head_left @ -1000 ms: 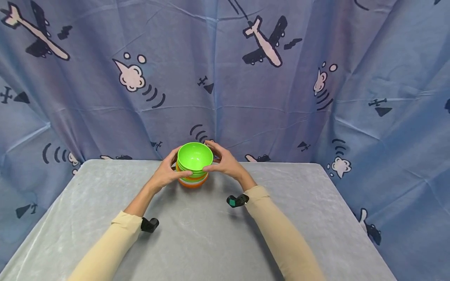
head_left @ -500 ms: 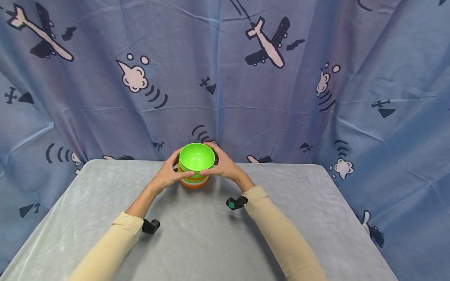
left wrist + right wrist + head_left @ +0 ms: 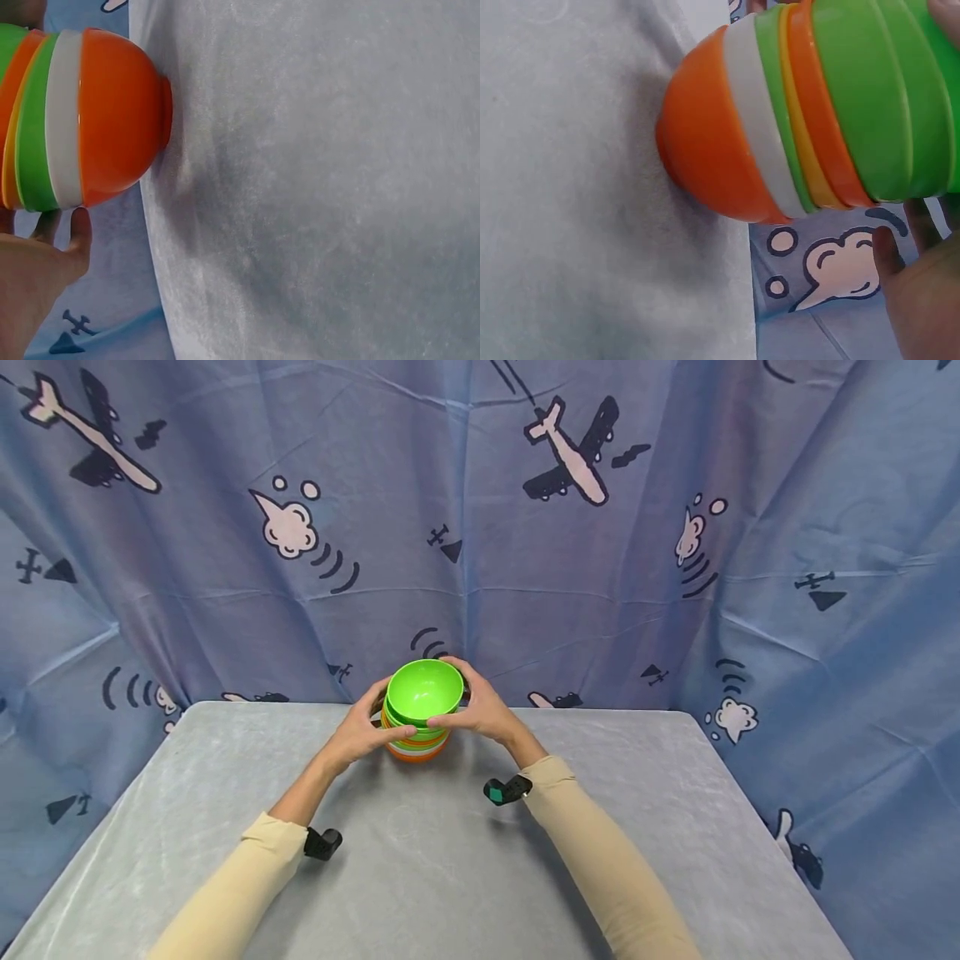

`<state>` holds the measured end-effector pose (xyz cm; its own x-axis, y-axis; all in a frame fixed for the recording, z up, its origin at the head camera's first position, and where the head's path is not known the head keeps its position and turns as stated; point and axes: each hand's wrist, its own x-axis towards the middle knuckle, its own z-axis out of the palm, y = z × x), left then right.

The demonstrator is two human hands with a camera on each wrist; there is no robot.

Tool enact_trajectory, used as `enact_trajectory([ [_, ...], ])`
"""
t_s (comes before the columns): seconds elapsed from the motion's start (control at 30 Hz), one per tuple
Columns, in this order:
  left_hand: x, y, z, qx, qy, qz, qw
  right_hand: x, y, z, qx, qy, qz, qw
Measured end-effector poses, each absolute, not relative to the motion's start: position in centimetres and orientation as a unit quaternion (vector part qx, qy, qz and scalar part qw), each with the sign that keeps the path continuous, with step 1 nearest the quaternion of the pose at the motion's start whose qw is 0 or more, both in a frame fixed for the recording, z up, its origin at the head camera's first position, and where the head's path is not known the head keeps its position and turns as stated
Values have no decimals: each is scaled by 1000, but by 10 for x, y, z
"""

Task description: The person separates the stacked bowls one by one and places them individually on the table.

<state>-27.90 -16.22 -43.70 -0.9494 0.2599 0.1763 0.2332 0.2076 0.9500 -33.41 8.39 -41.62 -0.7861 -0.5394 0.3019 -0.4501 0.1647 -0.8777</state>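
A stack of nested bowls (image 3: 417, 750) stands upright near the far edge of the table. Its bottom bowl is orange (image 3: 116, 112); above come white (image 3: 757, 112), green, yellow and orange ones, then several green ones. The topmost green bowl (image 3: 425, 691) sits slightly raised and tilted on the others. My left hand (image 3: 362, 732) holds the stack from the left, thumb in front and fingers behind. From the right, my right hand (image 3: 483, 714) grips the topmost green bowl, its thumb on the near side. The fingertips behind the stack are mostly hidden in the head view.
A grey cloth covers the table (image 3: 420, 868). Right behind its far edge hangs a blue curtain (image 3: 360, 552) printed with aeroplanes. Black wrist cameras sit on the left wrist (image 3: 322, 843) and the right wrist (image 3: 507, 790).
The topmost green bowl has risen a little and shifted right, tilting away from the stack with my right hand. My left hand stays around the stack. The head view has shifted slightly.
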Motion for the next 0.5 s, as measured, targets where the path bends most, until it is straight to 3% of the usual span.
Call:
enact_trajectory([
  [0.5,-278,-159,-437,147,784,603,5,-334,124,-394,-259,713,-652,13],
])
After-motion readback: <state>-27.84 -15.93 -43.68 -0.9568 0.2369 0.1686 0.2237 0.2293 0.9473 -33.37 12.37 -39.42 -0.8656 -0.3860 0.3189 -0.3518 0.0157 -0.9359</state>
